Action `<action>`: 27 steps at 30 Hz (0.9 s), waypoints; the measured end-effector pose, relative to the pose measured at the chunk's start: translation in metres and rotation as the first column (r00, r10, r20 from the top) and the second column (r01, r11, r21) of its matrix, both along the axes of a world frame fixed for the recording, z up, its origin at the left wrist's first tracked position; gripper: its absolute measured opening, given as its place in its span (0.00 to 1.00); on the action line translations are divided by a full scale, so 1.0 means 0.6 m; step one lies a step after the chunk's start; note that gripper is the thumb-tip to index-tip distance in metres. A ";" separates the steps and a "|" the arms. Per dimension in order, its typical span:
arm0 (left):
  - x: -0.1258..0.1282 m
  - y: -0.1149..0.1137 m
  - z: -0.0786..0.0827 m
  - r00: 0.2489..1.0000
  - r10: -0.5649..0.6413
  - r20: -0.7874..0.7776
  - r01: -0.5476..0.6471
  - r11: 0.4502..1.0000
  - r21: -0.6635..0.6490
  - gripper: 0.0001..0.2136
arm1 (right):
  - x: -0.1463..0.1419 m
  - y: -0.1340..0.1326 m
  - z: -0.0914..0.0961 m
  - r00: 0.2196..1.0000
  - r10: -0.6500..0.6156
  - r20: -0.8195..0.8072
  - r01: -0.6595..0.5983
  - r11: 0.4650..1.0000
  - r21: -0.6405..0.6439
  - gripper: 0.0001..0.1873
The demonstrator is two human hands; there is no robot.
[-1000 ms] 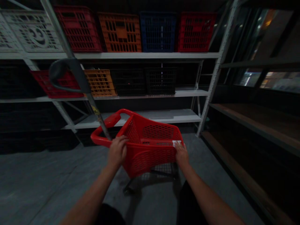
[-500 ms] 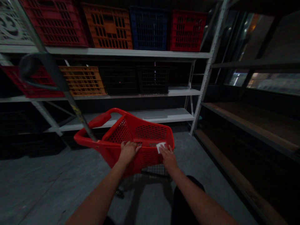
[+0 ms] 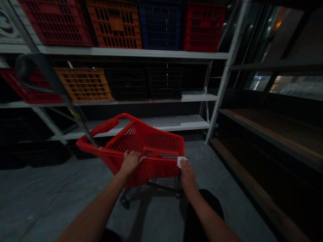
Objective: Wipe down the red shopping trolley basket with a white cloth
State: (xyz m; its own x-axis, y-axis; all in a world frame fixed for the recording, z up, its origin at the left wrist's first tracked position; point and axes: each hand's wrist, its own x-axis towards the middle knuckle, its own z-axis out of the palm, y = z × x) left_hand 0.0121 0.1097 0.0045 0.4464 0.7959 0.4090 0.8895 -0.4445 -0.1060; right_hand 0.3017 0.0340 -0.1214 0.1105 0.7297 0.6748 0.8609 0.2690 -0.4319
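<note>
A red plastic shopping cart (image 3: 153, 169) stands in front of me, its handle toward the left. My left hand (image 3: 131, 162) is closed over the near top rim of its basket. At the basket's near right corner, my right hand (image 3: 187, 171) presses a small white cloth or tissue (image 3: 181, 162) against the red plastic. The fingertips lie on the cloth. A long metal pole with a dark grey loop grip (image 3: 40, 74) leans through the cart's handle end; its lower end is hidden by the cart.
Behind the cart runs a white metal shelf (image 3: 176, 125) with crates, among them an orange crate (image 3: 114, 25), a blue crate (image 3: 160, 27) and a red crate (image 3: 204, 28). At right stands a darker rack with wooden boards (image 3: 272, 134). The floor is grey concrete (image 3: 50, 201).
My right hand has slid the white cloth rightward along the rim to the corner. My left hand, still on the rim, and the cart appear slightly farther left in view.
</note>
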 end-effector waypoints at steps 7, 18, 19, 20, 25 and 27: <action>0.017 -0.005 0.002 1.000 0.010 0.019 -0.010 1.000 0.005 0.21 | 0.039 0.046 0.049 0.997 0.074 -0.006 -0.074 0.987 -0.139 0.22; 0.012 -0.011 0.000 0.998 -0.007 0.062 0.008 1.000 -0.009 0.19 | 0.067 0.024 0.043 0.980 0.172 0.098 -0.173 0.985 -0.007 0.26; 0.010 -0.012 0.001 0.998 -0.006 0.058 0.006 1.000 -0.008 0.19 | 0.075 0.031 0.049 0.980 0.173 0.103 -0.174 0.985 0.004 0.25; 0.009 -0.013 0.002 0.999 -0.005 0.052 0.006 1.000 -0.008 0.20 | 0.082 0.036 0.055 0.981 0.164 0.103 -0.168 0.985 0.025 0.24; -0.009 -0.017 0.006 0.998 -0.029 0.051 0.031 0.999 -0.033 0.20 | 0.090 0.033 0.060 0.948 0.254 0.192 -0.282 0.951 0.130 0.26; -0.020 -0.017 0.007 0.998 -0.024 0.059 0.027 0.999 -0.047 0.20 | 0.088 0.031 0.052 0.877 0.390 0.281 -0.427 0.900 0.083 0.27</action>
